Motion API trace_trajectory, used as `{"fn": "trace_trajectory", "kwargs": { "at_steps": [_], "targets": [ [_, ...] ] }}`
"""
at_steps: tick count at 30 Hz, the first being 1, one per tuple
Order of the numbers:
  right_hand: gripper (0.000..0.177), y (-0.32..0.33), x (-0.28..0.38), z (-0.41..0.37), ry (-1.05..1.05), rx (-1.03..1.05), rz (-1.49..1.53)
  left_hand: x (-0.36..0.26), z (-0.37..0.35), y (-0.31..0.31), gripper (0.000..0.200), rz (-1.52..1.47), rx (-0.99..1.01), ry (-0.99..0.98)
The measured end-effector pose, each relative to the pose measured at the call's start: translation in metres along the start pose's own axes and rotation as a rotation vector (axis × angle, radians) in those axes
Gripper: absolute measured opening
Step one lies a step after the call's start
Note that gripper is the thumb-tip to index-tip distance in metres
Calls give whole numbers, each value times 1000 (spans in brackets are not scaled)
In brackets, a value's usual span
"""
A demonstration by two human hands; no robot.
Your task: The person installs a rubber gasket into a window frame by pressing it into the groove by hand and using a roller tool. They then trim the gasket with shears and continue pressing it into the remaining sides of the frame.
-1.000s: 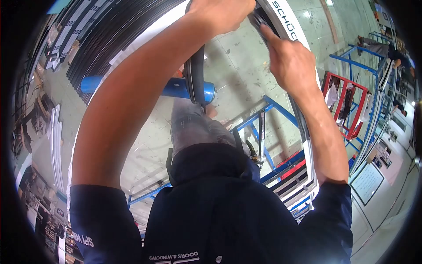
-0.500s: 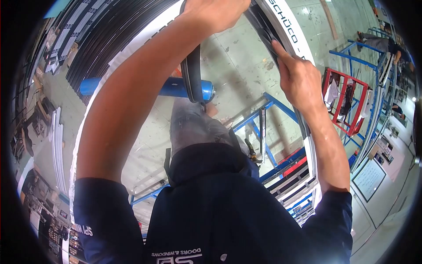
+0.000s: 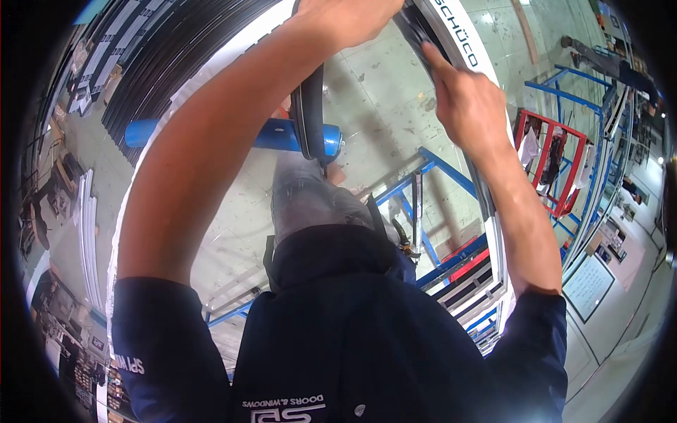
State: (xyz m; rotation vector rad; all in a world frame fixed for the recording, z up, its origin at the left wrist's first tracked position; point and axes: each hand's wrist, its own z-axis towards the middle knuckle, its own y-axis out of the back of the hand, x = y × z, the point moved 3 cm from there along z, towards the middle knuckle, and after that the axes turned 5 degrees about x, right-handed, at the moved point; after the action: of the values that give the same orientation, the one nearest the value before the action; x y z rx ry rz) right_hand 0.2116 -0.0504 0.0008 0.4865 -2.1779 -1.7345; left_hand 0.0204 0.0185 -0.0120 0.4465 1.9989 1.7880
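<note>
My left hand (image 3: 345, 17) is at the top of the view, closed on a black rubber gasket strip (image 3: 310, 106) whose loose end hangs down in front of the glass pane (image 3: 381, 99). My right hand (image 3: 469, 106) is to its right, fingers curled and the index finger stretched out. The fingertip presses on the black gasket where it lies along the white window frame (image 3: 462, 42), which is marked SCHÜCO. My dark blue shirt fills the bottom of the view.
Seen through the glass are a blue cylinder (image 3: 278, 134) and blue stand bars (image 3: 437, 166). To the right stand a red rack (image 3: 550, 162) and a blue rack (image 3: 564, 92). Another person (image 3: 599, 53) is at the far top right. Dark profiles (image 3: 176, 49) are stacked at upper left.
My right hand slid down along the frame edge, then came back up towards the left hand. The left hand stayed closed on the strip.
</note>
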Motion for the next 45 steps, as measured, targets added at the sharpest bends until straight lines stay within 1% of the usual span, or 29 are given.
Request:
{"fn": "trace_trajectory", "kwargs": {
  "at_steps": [2, 5, 6, 9, 10, 13, 15, 17, 20, 23, 25, 27, 29, 30, 33, 34, 37, 38, 45],
  "targets": [
    [49, -1, 4, 6, 37, -45, -13, 0, -1, -1, 20, -10, -16, -3],
    [49, -4, -7, -35, -21, 30, -38, 2, -3, 1, 20, -19, -19, 0],
    [50, -3, -5, -43, 10, -17, -60, 2, -5, 3, 20, -18, -31, 1],
    [53, -7, 0, -24, -15, 18, -109, 1, -2, 1, 20, -5, -46, -7],
    [55, -10, 1, -10, 20, -13, -89, 0, -3, 1, 20, 2, -44, -9],
    [56, -10, 6, -4, 38, -47, -59, 1, -12, 6, 20, 8, -99, -39],
    [53, -10, 0, -42, -37, 26, -115, 4, -4, -1, 20, 15, -83, -20],
    [49, -6, -15, -79, -32, -20, 7, 2, -2, -8, 20, 4, -72, -13],
    [46, 1, -8, -62, -72, 59, -26, 2, -2, -6, 21, -4, -95, -10],
    [46, 7, 4, -4, -2, 17, 29, 3, -5, -5, 22, -24, -141, -28],
    [46, 9, 5, 4, 15, 35, 21, 4, -6, -5, 22, -16, -185, -35],
    [46, 9, 4, -5, 16, 58, -7, 2, -8, -6, 23, 3, -183, -27],
    [46, 12, -5, -37, 21, 76, -52, 5, -5, -8, 24, 22, -178, -9],
    [41, 17, -5, -39, 6, 74, 20, 5, -2, -10, 24, 28, -172, -7],
    [37, 32, -5, -11, -47, 142, 142, 4, -1, -15, 25, 52, -168, -24],
    [35, 42, 0, 2, -154, 218, 208, 6, -2, -14, 26, 64, -173, -25],
    [35, 43, -3, 11, -57, 184, 209, 7, -1, -11, 27, 22, -142, -26],
    [35, 46, -3, 11, -119, 227, 212, 7, -1, -12, 27, 13, -136, -18],
    [36, 49, 10, 3, -10, 200, 2, 7, -4, -12, 28, 5, -164, -5]
  ]
}}
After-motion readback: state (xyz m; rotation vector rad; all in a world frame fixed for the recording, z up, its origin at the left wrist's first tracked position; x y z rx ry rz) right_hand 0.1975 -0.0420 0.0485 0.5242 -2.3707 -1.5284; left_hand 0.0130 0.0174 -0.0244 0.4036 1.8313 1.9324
